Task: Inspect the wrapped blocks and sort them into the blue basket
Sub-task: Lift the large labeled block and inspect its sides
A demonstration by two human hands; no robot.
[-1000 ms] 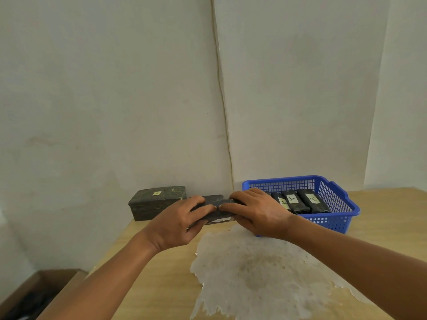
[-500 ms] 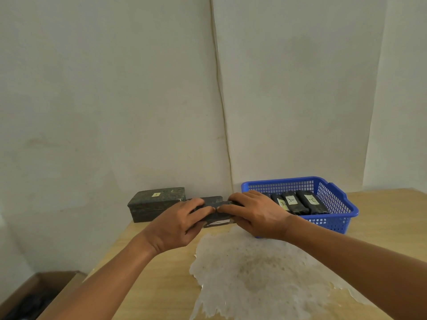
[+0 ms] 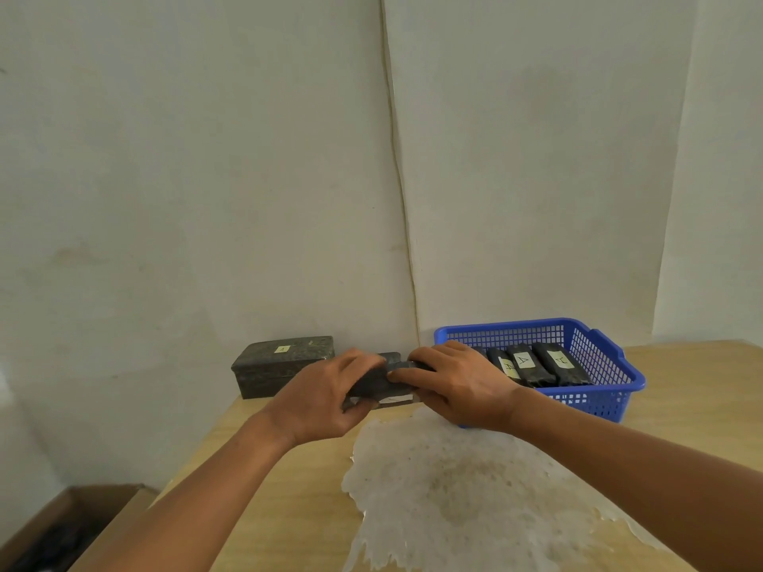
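Both hands hold one black wrapped block just above the wooden table, left of the blue basket. My left hand grips its left end, my right hand its right end. A pale label strip shows on the block's near side. Inside the basket lie several black wrapped blocks side by side, each with a pale label marked with a letter. A larger dark wrapped box with a small yellow label stands against the wall to the left.
A white, stained patch covers the table in front of me. White walls stand close behind the table. A cardboard box with dark contents sits on the floor at the lower left.
The hands and the block have barely shifted; the right fingers slid slightly left along the block's top. The basket and the box stay put.
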